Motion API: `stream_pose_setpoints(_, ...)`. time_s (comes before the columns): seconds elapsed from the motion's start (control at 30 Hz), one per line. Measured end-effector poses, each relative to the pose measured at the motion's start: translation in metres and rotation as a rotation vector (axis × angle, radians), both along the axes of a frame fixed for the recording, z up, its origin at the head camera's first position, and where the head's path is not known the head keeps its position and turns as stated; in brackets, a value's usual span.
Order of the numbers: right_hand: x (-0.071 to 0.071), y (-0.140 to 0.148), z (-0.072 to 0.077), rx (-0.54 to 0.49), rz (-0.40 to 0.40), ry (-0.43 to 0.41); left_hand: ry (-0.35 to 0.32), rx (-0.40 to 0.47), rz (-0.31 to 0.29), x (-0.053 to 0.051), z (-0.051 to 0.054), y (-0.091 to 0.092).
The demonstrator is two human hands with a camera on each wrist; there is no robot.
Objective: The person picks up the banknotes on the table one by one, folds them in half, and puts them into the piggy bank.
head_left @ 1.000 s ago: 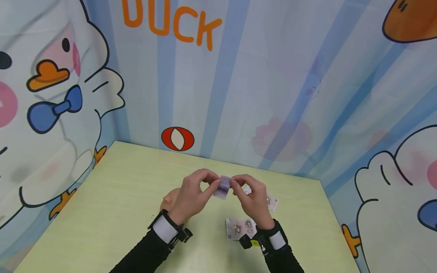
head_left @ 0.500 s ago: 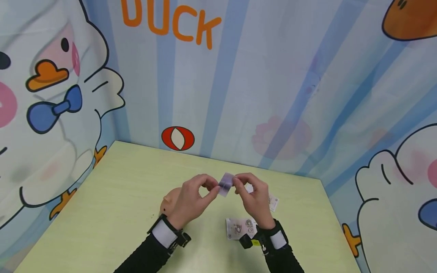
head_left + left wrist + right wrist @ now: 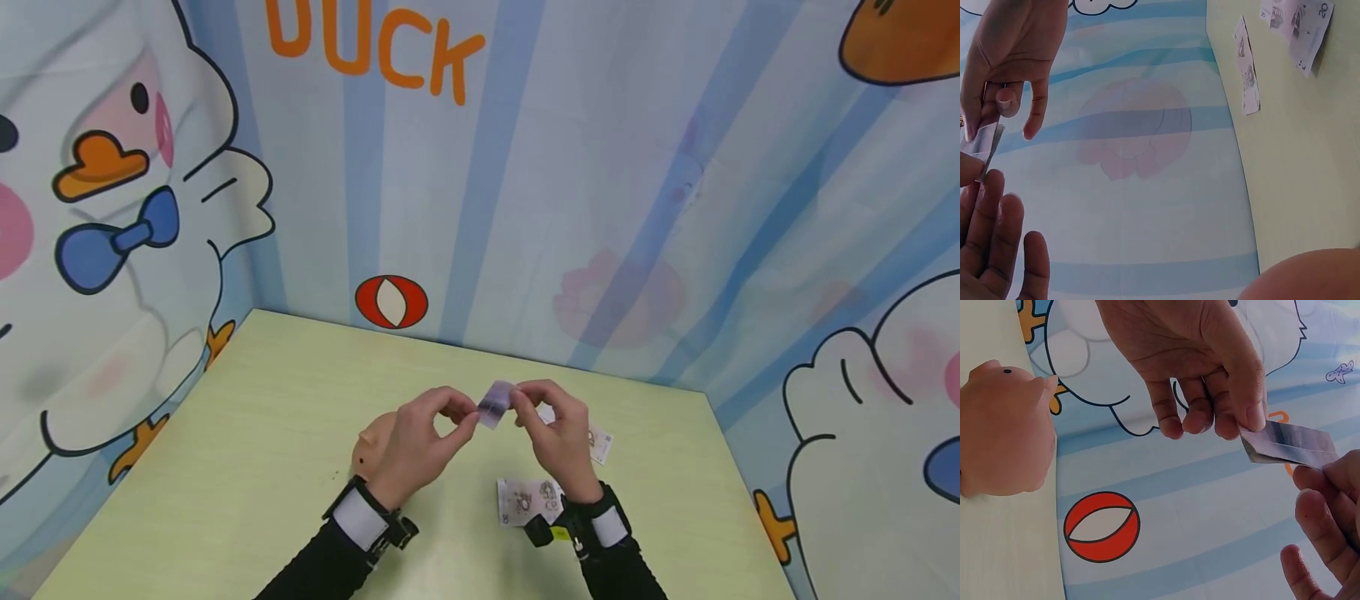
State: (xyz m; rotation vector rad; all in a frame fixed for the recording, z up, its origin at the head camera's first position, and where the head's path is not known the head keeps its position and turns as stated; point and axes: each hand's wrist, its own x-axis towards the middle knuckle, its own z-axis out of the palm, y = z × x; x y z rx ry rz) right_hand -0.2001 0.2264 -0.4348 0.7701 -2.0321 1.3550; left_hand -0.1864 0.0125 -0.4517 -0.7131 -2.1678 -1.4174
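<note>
Above the table, a small folded banknote (image 3: 495,405) is stretched between both hands. My left hand (image 3: 423,446) pinches its left edge between thumb and forefinger. At the opposite edge, my right hand (image 3: 557,433) pinches it the same way. The right wrist view shows the folded banknote (image 3: 1291,445) with layers slightly apart along one side. A pink piggy bank (image 3: 1007,431) stands on the table; in the head view my left hand partly covers the piggy bank (image 3: 372,439).
One banknote (image 3: 525,502) lies on the table (image 3: 300,467) near my right wrist, beside a small yellow item (image 3: 560,533). Another banknote (image 3: 600,445) lies farther back, partly behind my right hand. A cartoon-printed curtain (image 3: 510,208) rises behind the table.
The folded banknote has tilted, its right end now higher. My left hand has lowered slightly, and its pinch has moved to the note's lower left. Both hands still hold it.
</note>
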Motion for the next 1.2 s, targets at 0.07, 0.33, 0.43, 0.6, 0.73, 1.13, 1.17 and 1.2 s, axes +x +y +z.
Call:
stream_pose_setpoints(0.07,0.000,0.000,-0.002,-0.005,-0.001,-0.004,0.013,0.008,0.011,0.000,0.001,0.000)
stream_pose_setpoints(0.33,-0.001,-0.003,-0.007,0.002,0.024,-0.001,0.052,0.029,0.023,-0.002,0.005,0.004)
stream_pose_setpoints(0.43,-0.001,-0.005,-0.008,-0.009,0.040,-0.001,0.073,0.031,0.040,-0.002,0.005,0.005)
stream_pose_setpoints(0.6,-0.002,-0.006,-0.010,-0.022,0.035,0.010,0.202,-0.032,0.088,-0.002,0.006,0.008)
stream_pose_setpoints(0.73,-0.002,-0.008,-0.010,-0.030,0.017,0.003,0.370,-0.181,0.175,-0.001,0.008,0.011)
stream_pose_setpoints(1.13,0.001,-0.010,-0.006,-0.018,-0.024,0.050,0.731,-0.623,0.383,0.008,0.013,0.018)
stream_pose_setpoints(1.17,0.000,-0.009,-0.007,-0.014,-0.022,0.061,0.731,-0.623,0.381,0.008,0.013,0.018)
stream_pose_setpoints(1.2,0.000,-0.008,-0.008,-0.009,-0.021,0.067,0.730,-0.620,0.376,0.008,0.013,0.018)
